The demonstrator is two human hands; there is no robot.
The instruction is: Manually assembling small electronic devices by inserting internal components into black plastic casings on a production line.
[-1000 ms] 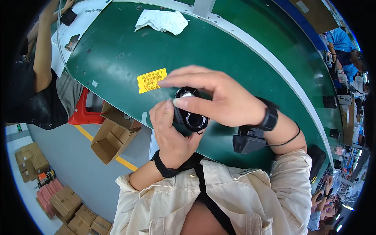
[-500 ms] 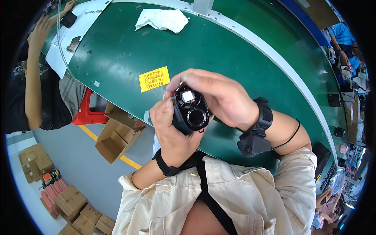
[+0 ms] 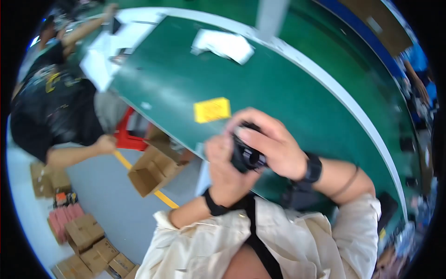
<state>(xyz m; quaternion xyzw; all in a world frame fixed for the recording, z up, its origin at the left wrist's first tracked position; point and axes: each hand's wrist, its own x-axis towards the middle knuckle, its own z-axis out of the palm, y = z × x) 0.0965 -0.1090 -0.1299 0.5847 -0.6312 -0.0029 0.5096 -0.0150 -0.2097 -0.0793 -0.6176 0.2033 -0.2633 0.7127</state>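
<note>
Both my hands hold a small black device (image 3: 251,157) with a glossy round lens-like part on its face, just above the near edge of the green table. My left hand (image 3: 225,171) is wrapped round its left side and underside. From the right, my right hand (image 3: 284,152) grips the top, its thumb lying across the upper part and hiding it. Motion blurs the fingers and the device. Beyond them on the table lies a yellow paper slip (image 3: 212,110) with print on it.
A crumpled white cloth or paper (image 3: 223,45) lies at the table's far side, near a white post (image 3: 272,18). At left, a person in black (image 3: 60,109) sits near a red stool (image 3: 131,132). An open cardboard box (image 3: 155,168) stands on the floor; more boxes (image 3: 95,253) are at lower left.
The whole view has shifted. My right thumb now covers the device's upper round part, which showed a pale square before, and the device is tilted. The person at left has lowered one arm.
</note>
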